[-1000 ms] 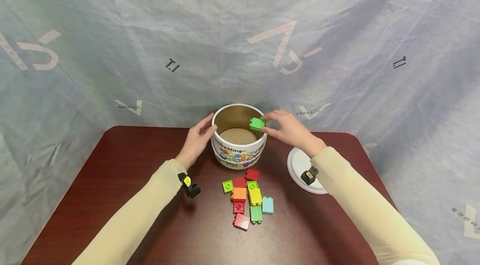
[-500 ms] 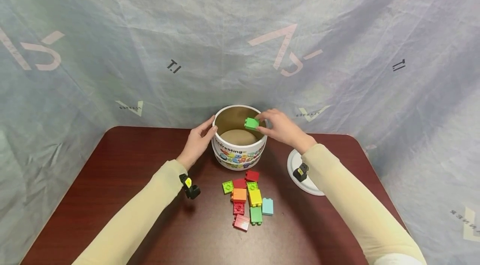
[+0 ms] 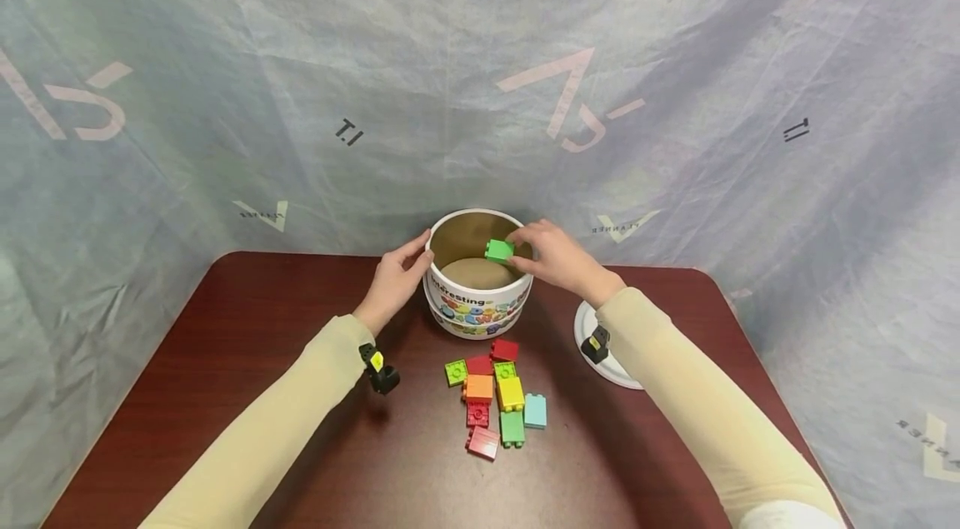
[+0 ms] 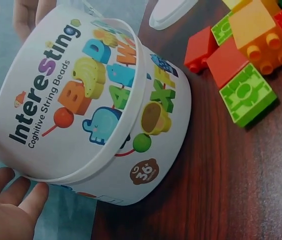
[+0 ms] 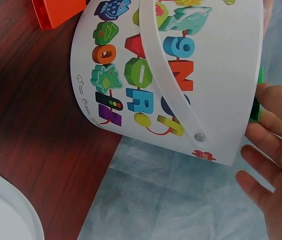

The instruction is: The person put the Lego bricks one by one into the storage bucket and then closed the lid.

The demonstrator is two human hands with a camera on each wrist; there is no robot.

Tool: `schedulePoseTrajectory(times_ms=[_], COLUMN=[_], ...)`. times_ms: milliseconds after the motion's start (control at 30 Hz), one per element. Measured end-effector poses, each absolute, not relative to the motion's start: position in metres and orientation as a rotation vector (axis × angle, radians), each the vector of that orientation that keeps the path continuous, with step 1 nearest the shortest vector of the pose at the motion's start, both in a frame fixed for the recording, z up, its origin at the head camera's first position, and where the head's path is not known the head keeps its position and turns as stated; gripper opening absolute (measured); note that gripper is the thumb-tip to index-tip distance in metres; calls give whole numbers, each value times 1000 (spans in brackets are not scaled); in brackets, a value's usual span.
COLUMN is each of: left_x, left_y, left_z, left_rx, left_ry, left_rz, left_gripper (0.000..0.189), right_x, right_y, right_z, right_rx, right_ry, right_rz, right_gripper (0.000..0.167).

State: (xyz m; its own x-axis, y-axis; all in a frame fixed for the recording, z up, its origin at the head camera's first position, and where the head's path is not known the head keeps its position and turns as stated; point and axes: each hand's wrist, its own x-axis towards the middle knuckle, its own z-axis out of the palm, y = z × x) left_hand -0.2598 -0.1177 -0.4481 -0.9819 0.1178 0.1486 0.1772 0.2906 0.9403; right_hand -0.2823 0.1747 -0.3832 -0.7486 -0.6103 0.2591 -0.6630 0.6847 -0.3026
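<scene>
A white toy bucket with colourful printing stands upright at the back of the table, its mouth facing up. My left hand rests against its left rim, fingers fairly relaxed along the outside, also seen in the left wrist view. At the right rim, my right hand pinches a green toy brick between thumb and fingers, over the bucket's opening. Only a sliver of that brick shows past the rim in the right wrist view. Toy bricks in red, orange, yellow, green and light blue, such as the orange brick, lie in front of the bucket.
A round white lid lies on the dark red wooden table, partly under the right forearm in the head view. Grey printed cloth hangs behind the table and along both sides.
My right hand has moved the green brick leftward from the right rim, further over the bucket's opening. The left hand stays at the left rim, and the bricks on the table lie unchanged.
</scene>
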Motion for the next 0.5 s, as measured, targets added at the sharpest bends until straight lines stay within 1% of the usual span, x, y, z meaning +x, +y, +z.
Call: schedulePoseTrajectory(times_ms=[233,500], left_x=[-261,-261], left_y=[-119,-118], left_z=[-448,-450], left_rx=[-325,-302], left_ry=[-2522,-2540], left_rz=[-1784,-1775], left_gripper=[52,53], right_x=[-286,-289], right_y=[172,165], right_z=[-387,-392], right_rx=[1046,1007], right_ry=[-2740,-2751], right_rz=[490,396], right_gripper=[30,30])
